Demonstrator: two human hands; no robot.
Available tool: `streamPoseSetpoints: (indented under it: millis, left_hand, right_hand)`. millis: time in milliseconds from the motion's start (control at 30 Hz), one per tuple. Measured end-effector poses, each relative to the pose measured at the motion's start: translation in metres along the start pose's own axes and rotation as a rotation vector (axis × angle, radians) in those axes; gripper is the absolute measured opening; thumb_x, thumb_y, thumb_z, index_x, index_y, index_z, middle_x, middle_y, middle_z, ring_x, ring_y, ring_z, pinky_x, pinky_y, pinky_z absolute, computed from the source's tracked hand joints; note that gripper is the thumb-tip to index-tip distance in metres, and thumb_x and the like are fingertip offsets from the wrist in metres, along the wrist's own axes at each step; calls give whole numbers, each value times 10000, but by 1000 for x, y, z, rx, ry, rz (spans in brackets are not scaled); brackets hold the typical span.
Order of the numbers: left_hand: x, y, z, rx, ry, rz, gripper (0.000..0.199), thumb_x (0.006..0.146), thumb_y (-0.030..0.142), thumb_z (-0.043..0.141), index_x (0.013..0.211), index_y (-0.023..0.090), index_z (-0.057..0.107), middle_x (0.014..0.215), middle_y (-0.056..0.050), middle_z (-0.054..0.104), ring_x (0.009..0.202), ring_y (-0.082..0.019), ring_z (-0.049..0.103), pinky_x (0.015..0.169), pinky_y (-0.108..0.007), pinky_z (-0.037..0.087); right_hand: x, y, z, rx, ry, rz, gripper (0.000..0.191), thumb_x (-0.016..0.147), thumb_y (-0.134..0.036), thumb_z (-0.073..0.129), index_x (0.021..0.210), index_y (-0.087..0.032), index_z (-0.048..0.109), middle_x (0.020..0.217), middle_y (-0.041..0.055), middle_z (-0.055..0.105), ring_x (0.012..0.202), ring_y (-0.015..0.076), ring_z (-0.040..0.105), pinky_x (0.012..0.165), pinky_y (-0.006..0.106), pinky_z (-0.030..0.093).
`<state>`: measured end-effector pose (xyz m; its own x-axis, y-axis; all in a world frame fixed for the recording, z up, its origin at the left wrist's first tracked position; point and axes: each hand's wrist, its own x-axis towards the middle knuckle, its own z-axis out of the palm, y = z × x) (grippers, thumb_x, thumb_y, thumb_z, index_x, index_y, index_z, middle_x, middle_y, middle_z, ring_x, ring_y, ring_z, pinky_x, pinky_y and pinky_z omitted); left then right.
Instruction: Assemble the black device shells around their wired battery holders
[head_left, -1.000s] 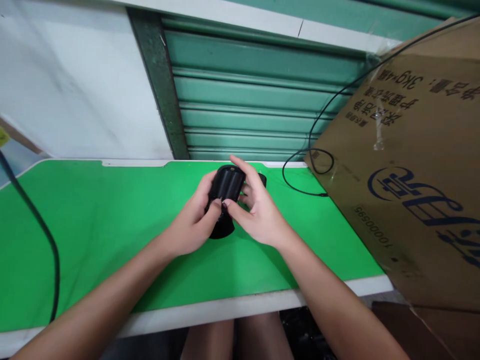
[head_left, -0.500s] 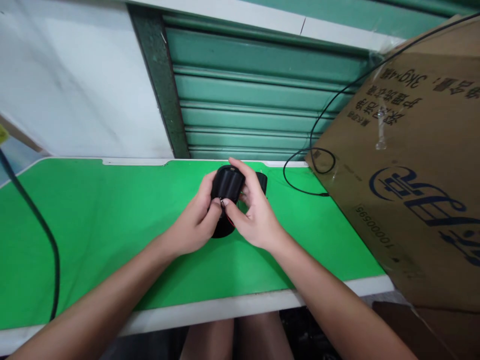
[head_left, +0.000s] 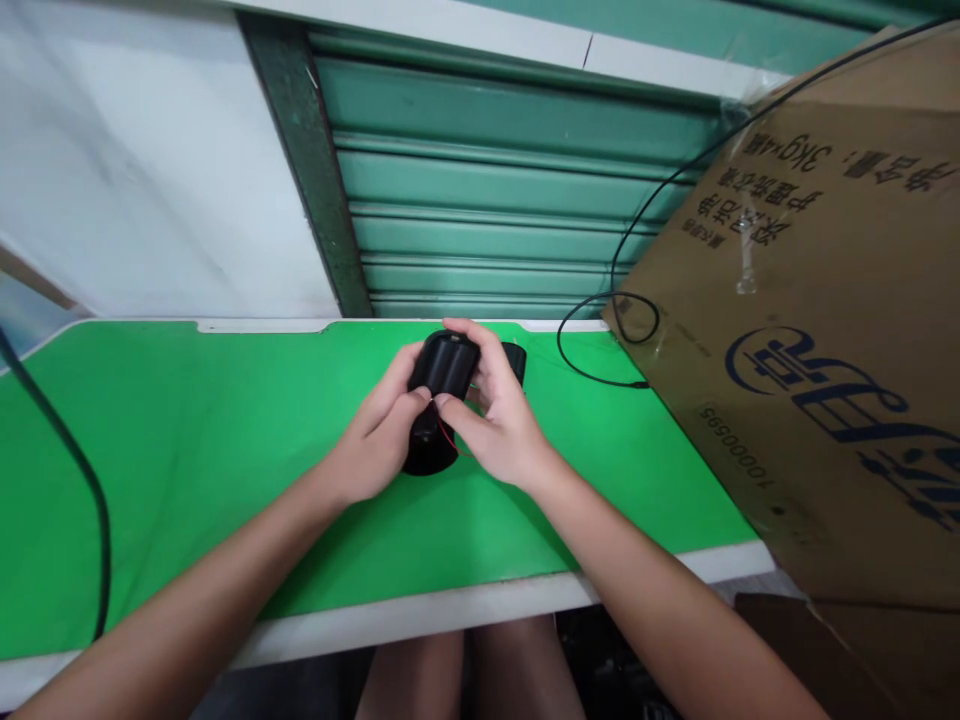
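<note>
Between my two hands is a black plastic housing [head_left: 444,362] with a rounded top end and a hollow-looking inner side; its exact kind is not clear. My left hand [head_left: 386,430] grips its left edge, thumb pressed on the middle. Around the right edge wrap the fingers of my right hand [head_left: 499,415], its thumb tip close to the left one. A thin red wire [head_left: 448,437] runs out below the thumbs. Partly hidden behind my right hand, another black piece [head_left: 515,358] rests on the green tabletop [head_left: 247,440].
A large cardboard box [head_left: 817,330] stands along the table's right side. A black cable [head_left: 600,380] loops on the table before it and runs up over the box. Another dark cable [head_left: 82,460] hangs at the left. Behind the table is a green shutter [head_left: 480,180].
The thumbs have shifted slightly on the black housing, and more of the red wire shows. The whole view has moved a little; both hands still hold the housing.
</note>
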<state>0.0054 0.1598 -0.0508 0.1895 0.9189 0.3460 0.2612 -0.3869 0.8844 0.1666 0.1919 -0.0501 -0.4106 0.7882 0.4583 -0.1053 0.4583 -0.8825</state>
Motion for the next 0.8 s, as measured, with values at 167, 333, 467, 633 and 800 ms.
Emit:
streamPoseSetpoints:
  millis: [167, 333, 467, 633, 800]
  left_hand:
    - [1, 0, 0, -23, -39, 40, 551, 1043, 368, 457, 1555, 179, 382, 1518, -129, 530, 1406, -307, 506, 1221, -500, 410]
    - [1, 0, 1, -20, -91, 84, 631, 1059, 393, 461, 1625, 190, 269, 1622, -161, 408, 1511, -324, 397, 1293, -512, 304]
    - [2, 1, -1, 6, -119, 68, 675, 1060, 406, 441, 1641, 149, 211, 1663, -176, 353, 1550, -328, 340, 1314, -502, 260]
    - [5, 1, -8, 58, -90, -7, 658, 1045, 492, 443, 1620, 191, 332, 1614, -127, 436, 1530, -314, 357, 1301, -503, 275]
    - [15, -8, -27, 122, 100, -36, 667, 1041, 640, 303, 1472, 189, 539, 1254, -134, 626, 1057, -268, 642, 897, -424, 572]
  right_hand:
    - [5, 4, -7, 102, 28, 17, 479, 932, -250, 578, 1406, -237, 508, 1407, 58, 618, 1165, 185, 640, 956, 320, 569]
    - [9, 6, -11, 119, 23, 60, 494, 923, -309, 636, 1397, -222, 529, 1371, 73, 656, 1173, 200, 656, 1009, 346, 559]
    - [9, 6, -13, 124, 21, 104, 527, 917, -350, 651, 1413, -228, 521, 1409, 82, 650, 1227, 222, 655, 1075, 385, 541]
    - [8, 6, -15, 198, 25, 173, 581, 886, -345, 692, 1429, -244, 514, 1489, 84, 603, 1332, 251, 609, 1030, 381, 575]
    - [17, -7, -27, 299, 8, 271, 694, 823, -404, 774, 1450, -282, 504, 1300, 68, 709, 1006, 220, 730, 825, 343, 628]
